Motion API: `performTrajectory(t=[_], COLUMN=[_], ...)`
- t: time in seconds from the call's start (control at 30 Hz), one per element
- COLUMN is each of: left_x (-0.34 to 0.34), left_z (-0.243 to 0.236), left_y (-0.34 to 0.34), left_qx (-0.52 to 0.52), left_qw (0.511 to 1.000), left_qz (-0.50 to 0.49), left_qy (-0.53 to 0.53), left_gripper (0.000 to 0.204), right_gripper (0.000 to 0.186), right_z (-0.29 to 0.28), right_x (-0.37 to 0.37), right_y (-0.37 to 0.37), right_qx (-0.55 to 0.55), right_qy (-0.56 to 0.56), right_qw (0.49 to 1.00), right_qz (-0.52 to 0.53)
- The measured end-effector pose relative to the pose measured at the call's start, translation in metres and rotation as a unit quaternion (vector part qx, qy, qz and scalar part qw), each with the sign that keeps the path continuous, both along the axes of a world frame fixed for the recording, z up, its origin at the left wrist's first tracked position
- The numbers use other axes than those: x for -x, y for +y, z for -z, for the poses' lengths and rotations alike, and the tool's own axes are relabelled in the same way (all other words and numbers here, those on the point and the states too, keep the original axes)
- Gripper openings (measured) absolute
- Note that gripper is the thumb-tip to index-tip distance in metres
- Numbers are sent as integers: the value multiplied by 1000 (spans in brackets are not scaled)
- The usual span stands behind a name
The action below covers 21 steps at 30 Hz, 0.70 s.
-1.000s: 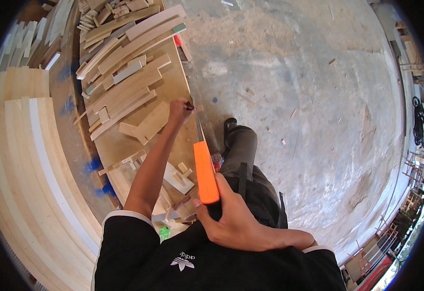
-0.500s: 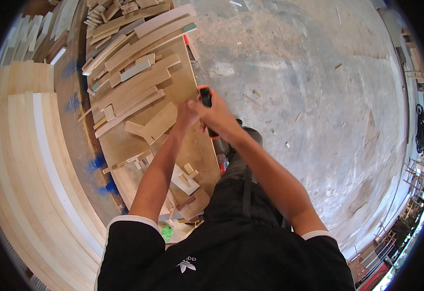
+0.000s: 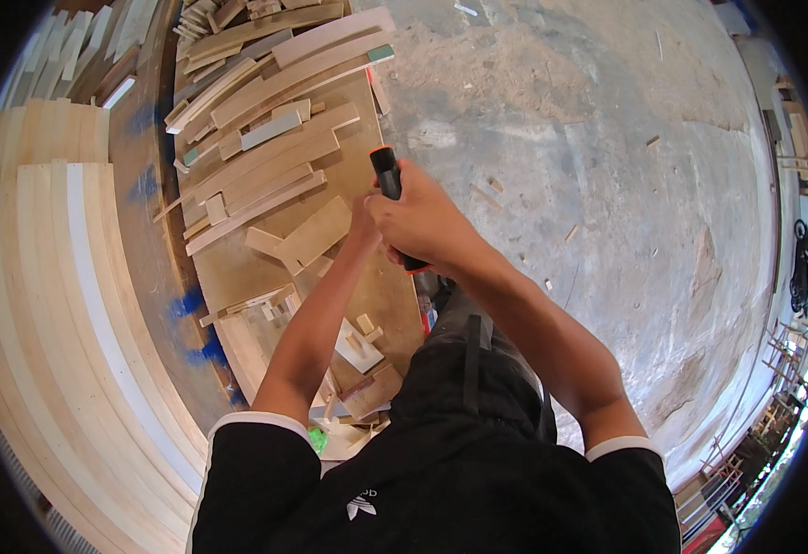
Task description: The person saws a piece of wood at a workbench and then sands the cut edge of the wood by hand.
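My right hand (image 3: 422,208) is wrapped around a black cylindrical tool (image 3: 385,168) with orange rims at both ends; its exact kind does not show. One end sticks out above the fist, the other below it. My left hand (image 3: 363,214) is pressed up against the right one, with its fingers curled in and mostly hidden behind it. What the left hand grips, if anything, is out of sight. Both hands are held over the right edge of a low wooden worktable (image 3: 372,286), beside a flat wooden board (image 3: 316,234).
Several wooden strips (image 3: 279,157) lie piled across the table's far part. A pale block (image 3: 358,348) sits nearer me. Long light planks (image 3: 53,305) are stacked at the left. The concrete floor (image 3: 570,175) on the right has scattered wood scraps (image 3: 487,196).
The black tool has tilted, its upper end leaning left. My right hand has turned with it and now covers more of my left hand. The view has shifted slightly.
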<state>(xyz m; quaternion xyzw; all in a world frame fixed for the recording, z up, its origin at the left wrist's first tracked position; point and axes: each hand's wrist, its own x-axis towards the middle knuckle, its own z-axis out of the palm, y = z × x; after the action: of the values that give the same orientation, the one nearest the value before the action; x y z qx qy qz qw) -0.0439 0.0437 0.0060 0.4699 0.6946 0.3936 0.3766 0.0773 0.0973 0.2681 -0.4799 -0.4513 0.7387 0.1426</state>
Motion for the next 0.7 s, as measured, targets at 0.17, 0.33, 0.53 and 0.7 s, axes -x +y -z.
performTrajectory(t=[0.17, 0.33, 0.53, 0.7], left_x=[9, 1, 11, 9], left_z=[57, 1, 29, 21], left_y=[-3, 2, -3, 1], left_qx=[17, -9, 18, 32], left_qw=[998, 994, 991, 988], left_qz=[-55, 47, 36, -27], left_qy=[21, 95, 127, -150], left_gripper=[14, 14, 14, 19], right_gripper=[18, 9, 7, 25], right_z=[10, 139, 163, 142], right_x=[3, 24, 35, 28], right_y=[10, 35, 41, 15], right_qx=[13, 11, 19, -56], right_qy=[-11, -12, -57, -93], right_qw=[1000, 999, 998, 994], right_qz=[11, 33, -21, 23])
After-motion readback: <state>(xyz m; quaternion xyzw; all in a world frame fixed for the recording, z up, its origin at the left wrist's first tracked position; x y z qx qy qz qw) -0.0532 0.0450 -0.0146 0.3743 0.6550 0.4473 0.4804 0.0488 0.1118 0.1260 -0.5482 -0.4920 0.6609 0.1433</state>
